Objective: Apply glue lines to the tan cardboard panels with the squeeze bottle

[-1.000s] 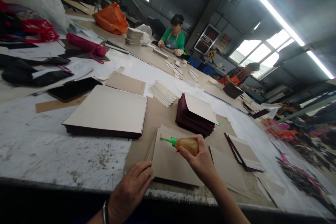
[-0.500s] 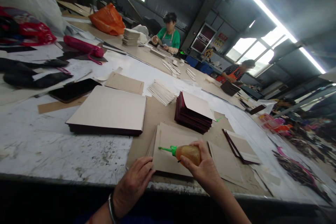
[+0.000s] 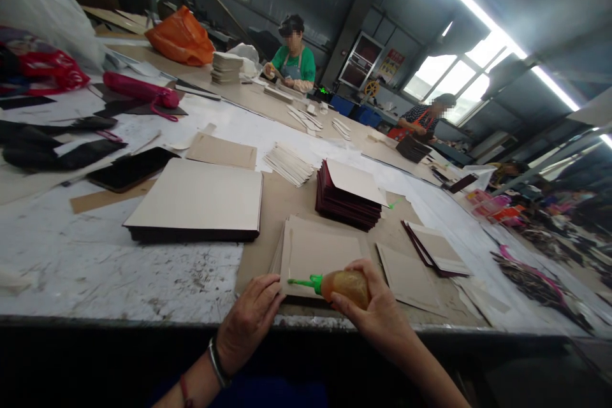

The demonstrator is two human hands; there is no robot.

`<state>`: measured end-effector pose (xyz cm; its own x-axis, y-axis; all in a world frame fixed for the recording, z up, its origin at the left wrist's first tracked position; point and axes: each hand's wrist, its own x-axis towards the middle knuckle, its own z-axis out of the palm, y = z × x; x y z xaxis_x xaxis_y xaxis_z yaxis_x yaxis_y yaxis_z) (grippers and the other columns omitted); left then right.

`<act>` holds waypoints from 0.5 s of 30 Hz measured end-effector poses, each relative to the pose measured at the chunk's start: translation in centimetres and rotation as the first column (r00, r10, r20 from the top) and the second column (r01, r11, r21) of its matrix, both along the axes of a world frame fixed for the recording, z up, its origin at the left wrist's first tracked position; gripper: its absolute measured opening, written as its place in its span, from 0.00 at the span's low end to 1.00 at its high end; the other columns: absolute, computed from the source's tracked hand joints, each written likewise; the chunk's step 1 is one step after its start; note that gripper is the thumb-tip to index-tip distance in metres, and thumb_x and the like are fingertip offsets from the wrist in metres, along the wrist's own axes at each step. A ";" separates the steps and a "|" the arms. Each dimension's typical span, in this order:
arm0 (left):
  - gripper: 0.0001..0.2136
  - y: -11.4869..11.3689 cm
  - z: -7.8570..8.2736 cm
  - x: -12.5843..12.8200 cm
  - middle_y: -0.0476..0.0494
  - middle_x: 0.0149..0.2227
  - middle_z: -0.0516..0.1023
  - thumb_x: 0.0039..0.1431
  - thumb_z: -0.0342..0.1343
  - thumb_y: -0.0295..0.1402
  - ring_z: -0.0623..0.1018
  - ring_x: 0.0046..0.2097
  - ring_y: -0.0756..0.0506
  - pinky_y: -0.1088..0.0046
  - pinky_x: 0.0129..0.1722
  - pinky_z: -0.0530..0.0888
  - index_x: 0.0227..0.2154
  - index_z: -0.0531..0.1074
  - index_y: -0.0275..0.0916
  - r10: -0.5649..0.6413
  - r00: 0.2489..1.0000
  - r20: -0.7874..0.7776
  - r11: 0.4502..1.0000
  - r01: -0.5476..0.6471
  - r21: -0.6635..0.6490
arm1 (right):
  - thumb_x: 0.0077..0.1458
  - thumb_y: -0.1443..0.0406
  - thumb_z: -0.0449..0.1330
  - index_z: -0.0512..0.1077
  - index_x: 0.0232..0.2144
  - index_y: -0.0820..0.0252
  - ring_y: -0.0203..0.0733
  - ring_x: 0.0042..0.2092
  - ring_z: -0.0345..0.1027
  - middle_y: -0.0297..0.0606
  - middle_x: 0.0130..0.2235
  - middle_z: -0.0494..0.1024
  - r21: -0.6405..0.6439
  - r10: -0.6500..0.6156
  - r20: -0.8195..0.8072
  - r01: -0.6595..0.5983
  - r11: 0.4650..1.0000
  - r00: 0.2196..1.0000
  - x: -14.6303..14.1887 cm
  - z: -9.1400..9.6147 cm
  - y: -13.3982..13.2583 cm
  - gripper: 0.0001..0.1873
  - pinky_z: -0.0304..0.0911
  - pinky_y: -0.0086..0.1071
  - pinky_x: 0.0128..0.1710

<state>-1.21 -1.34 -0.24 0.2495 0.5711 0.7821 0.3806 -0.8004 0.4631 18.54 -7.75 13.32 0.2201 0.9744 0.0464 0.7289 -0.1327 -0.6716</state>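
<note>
My right hand (image 3: pixel 375 306) is wrapped around a squeeze glue bottle (image 3: pixel 348 288) with amber liquid inside and a green nozzle. The bottle lies nearly level, and its tip points left, at the near-left part of a beige board (image 3: pixel 325 245) on top of a low stack. A thin wet line of glue runs along that board's left side, ending near the tip. My left hand (image 3: pixel 251 319) rests with fingers stretched out against the stack's near-left corner; its fingertips touch the edge and grip nothing that I can see.
Behind the boards stands a stack of maroon-edged pieces (image 3: pixel 351 194). A wide pale-topped stack (image 3: pixel 196 194) lies left, beside a phone (image 3: pixel 131 169). Cream strips (image 3: pixel 289 164) lie beyond. Loose boards (image 3: pixel 411 277) are at right. Two people work across the table.
The bottle's tip has moved toward me along the board's left side, and the glue line now reaches nearer. My left hand stays at the corner. The whole view has shifted slightly.
</note>
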 end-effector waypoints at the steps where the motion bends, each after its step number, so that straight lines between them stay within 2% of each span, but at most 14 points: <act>1: 0.07 0.0 0.0 0.0 0.42 0.40 0.75 0.63 0.49 0.25 0.76 0.44 0.47 0.70 0.46 0.77 0.41 0.70 0.37 -0.002 1.000 -0.001 1.000 0.002 0.000 | 0.47 0.57 0.62 0.63 0.39 0.56 0.48 0.38 0.67 0.38 0.37 0.70 -0.002 0.000 0.001 0.000 1.000 1.000 -0.1 0.0 -0.2 0.18 0.65 0.38 0.35; 7: 0.07 0.0 0.0 -0.1 0.42 0.40 0.75 0.63 0.49 0.24 0.76 0.44 0.47 0.70 0.46 0.76 0.42 0.69 0.37 -0.016 1.000 -0.009 1.000 0.016 0.004 | 0.48 0.56 0.61 0.63 0.39 0.56 0.46 0.37 0.67 0.37 0.36 0.69 0.000 -0.019 -0.007 0.019 1.000 1.000 -0.2 -0.2 -1.0 0.18 0.64 0.39 0.38; 15: 0.08 0.0 0.1 -0.2 0.42 0.41 0.75 0.62 0.50 0.24 0.76 0.44 0.47 0.70 0.46 0.76 0.42 0.70 0.38 -0.028 0.999 -0.021 1.000 0.028 0.006 | 0.48 0.54 0.62 0.63 0.38 0.55 0.46 0.35 0.68 0.37 0.35 0.72 0.016 -0.077 0.001 0.076 0.997 0.997 1.4 -0.5 -2.5 0.19 0.65 0.38 0.35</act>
